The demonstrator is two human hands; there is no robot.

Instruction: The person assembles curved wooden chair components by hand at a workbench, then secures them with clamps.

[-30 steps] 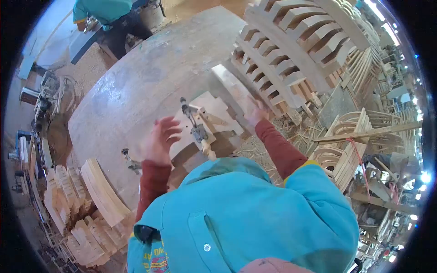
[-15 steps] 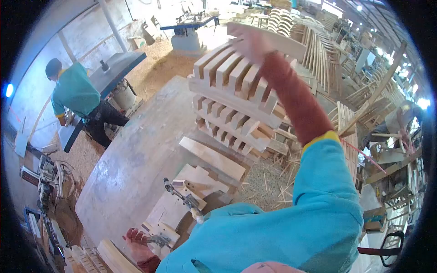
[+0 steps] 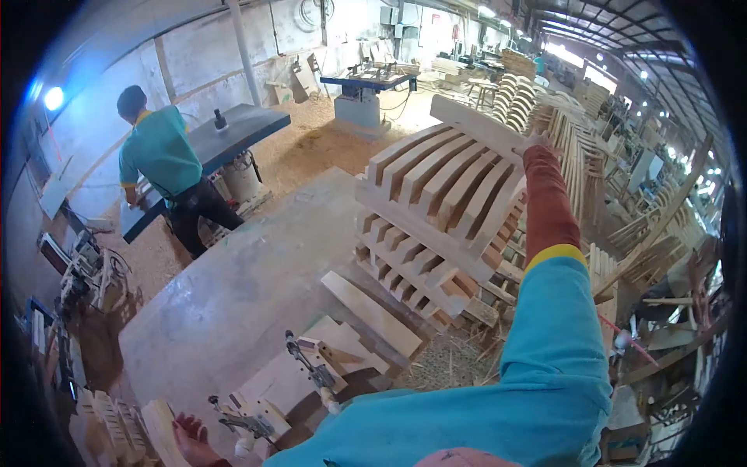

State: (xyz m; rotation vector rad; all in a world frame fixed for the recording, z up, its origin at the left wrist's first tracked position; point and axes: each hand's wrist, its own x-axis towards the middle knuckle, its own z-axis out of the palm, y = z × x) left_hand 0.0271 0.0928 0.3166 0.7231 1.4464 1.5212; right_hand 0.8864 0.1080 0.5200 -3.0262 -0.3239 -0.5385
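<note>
My right arm reaches far out to the stack of curved wooden slats (image 3: 447, 167). At its end my right hand (image 3: 535, 143) closes on the near right end of a flat wooden board (image 3: 476, 126) lying across the top of the stack. Low on the left, my left hand (image 3: 193, 437) has its fingers apart and slightly curled, right beside a thick wooden piece (image 3: 161, 433). Close by on the table is a wooden jig (image 3: 284, 379) with metal toggle clamps (image 3: 310, 362). A loose wooden plank (image 3: 372, 313) lies beyond it.
The worktable (image 3: 241, 280) spreads ahead, with the stack at its right side. A co-worker (image 3: 167, 159) bends over a dark machine table (image 3: 233, 140) at left. Wood offcuts (image 3: 436, 362) litter the floor at right. Slotted wooden pieces (image 3: 113, 428) stand at lower left.
My right hand has moved along the board to its right end. My left hand has shifted left, away from the clamp to the thick wooden piece. The view has tilted up.
</note>
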